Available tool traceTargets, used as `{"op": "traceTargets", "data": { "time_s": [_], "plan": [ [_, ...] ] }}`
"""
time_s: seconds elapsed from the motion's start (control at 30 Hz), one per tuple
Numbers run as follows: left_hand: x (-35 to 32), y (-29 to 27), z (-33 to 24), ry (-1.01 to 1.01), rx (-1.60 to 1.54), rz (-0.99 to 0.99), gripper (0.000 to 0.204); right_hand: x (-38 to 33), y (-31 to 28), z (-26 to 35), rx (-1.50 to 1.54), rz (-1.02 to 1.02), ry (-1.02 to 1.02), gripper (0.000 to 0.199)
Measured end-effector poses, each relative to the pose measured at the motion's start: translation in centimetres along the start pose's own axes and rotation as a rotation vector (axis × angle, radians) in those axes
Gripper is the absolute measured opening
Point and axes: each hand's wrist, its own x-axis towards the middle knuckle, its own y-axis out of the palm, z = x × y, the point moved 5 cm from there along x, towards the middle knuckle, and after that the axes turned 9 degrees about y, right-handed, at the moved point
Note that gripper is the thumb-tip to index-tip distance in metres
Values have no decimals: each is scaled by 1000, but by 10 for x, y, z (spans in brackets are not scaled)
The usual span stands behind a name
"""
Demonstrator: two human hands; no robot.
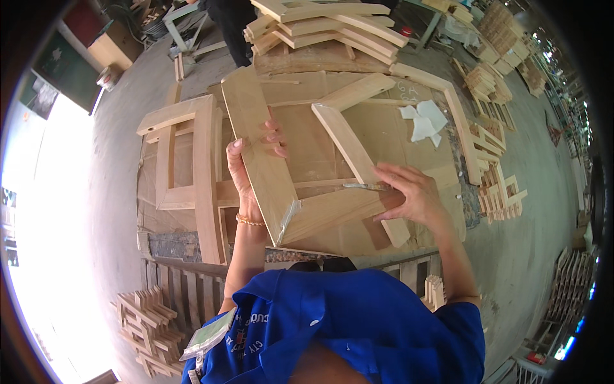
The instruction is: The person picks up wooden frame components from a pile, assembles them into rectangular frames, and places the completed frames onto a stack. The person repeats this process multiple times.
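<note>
My left hand (pixel 242 169) is closed around a wide light-wood board of an angled wooden frame (pixel 265 163), tilted up off the table. Whitish filler (pixel 289 219) streaks the joint where this board meets the frame's second board. My right hand (pixel 412 195) hovers at the right end of that second board, fingers and thumb curved around a thin, flat blade smeared with whitish stuff (pixel 364 186). Its grip is partly hidden. Beneath and beyond lies another angled wooden piece (pixel 345 141), pale at its corner.
Cardboard (pixel 307 157) covers the worktable. A wooden frame (pixel 204 160) rests on the left, an angled piece (pixel 457 121) along the right edge. Torn white paper (pixel 425 121) lies near it. Stacked frames (pixel 326 32) stand at the far side; more wood parts (pixel 150 326) sit on the floor.
</note>
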Motion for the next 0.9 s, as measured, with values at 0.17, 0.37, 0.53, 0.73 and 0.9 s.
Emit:
{"op": "traceTargets", "data": {
  "time_s": [0.17, 0.37, 0.53, 0.73, 0.9],
  "plan": [
    [20, -5, 17, -121, 59, -60, 59, -17, 0, -5, 92, 65, 27, 68],
    [39, -1, 34, -4, -62, -53, 53, -58, -19, -98, 756, -672, 545, 47],
    [38, 23, 33, 146, 5, 84, 55, -32, 32, -78, 1426, -230, 822, 34],
    [12, 13, 51, 145, 760, 50, 76, 41, 46, -114, 1608, -163, 867, 33],
    [-50, -56, -6, 70, 1176, -326, 41, 74, 54, -188, 1410, 93, 935, 37]
  ]
}}
